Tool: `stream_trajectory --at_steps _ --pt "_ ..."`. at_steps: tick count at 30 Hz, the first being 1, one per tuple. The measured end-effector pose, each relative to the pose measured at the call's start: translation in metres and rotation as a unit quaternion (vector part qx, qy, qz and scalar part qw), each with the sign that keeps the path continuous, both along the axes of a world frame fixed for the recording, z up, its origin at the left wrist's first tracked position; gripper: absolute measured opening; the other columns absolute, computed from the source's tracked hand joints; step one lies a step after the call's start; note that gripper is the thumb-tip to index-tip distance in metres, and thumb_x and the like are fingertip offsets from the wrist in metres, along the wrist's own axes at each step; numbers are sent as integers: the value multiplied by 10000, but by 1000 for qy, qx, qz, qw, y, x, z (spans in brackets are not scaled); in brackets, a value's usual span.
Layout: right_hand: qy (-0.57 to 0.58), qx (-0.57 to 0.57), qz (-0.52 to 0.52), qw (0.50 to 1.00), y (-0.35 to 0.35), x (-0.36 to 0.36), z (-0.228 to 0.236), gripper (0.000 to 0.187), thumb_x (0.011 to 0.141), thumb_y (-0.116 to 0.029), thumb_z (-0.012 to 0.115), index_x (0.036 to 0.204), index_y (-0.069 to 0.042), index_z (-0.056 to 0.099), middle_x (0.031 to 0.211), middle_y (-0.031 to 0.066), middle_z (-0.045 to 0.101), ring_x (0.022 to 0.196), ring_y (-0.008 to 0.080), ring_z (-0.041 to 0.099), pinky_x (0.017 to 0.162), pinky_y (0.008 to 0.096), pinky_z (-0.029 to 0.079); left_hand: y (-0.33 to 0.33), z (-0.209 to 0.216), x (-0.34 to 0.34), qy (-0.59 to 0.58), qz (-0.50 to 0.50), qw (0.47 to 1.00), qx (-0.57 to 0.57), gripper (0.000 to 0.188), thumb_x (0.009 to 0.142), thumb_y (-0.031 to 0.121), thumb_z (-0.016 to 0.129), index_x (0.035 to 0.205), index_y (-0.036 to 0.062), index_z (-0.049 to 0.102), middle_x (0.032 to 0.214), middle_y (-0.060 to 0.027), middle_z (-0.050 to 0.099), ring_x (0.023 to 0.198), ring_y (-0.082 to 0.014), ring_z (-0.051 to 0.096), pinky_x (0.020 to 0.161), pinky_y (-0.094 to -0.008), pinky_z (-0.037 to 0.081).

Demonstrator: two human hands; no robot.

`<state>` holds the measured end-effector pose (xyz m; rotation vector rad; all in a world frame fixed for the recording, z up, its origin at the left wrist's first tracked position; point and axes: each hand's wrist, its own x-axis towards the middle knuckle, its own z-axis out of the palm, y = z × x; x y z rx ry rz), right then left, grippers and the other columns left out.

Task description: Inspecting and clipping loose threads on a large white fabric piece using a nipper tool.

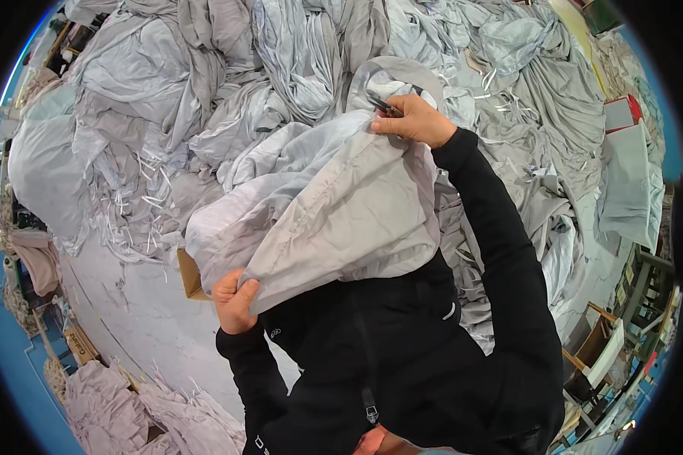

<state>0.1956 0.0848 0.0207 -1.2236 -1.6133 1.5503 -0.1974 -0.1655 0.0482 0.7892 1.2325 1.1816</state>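
From my feed, the left hand [237, 301] pinches grey fabric [349, 208] before the black jacket [410, 341], the right hand [417, 121] grips dark snips [385, 108] at its far edge; seemingly seam-checking, calling next for even tension.

"What shade is that held cloth [349, 205]?"
"Warm, plain grey on the nearer face; the folds behind it run cooler, bluish with a hint of lilac."
"And the small tool [385, 106]?"
"Dark, nearly black, like the jacket [402, 356]."
"The heap [136, 76] looks all grey to me."
"Some of it bluish, with white ties [152, 202]. The carton [190, 274] is tan, and the surface [155, 303] whitish with faint darker veins."
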Motion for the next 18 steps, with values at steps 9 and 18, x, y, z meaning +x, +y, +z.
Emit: stream_trajectory --at_steps 9,18 --pt "30 169 -46 984 -57 20 51 154 916 -140 659 912 1 599 768 -53 488 642 35 410 548 218 321 11 14 -33 96 -13 994 47 173 844 77 666 976 -31 696 868 -58 703 761 -125 622 731 -274 472" --pt "14 157 -208 965 -82 30 29 113 937 -100 681 975 -6 631 799 -60 570 713 9 466 619 192 368 99 33 -27 385 -109 912 92 141 862 89 698 891 -48 688 768 26 629 712 -72 523 656 -233 418"
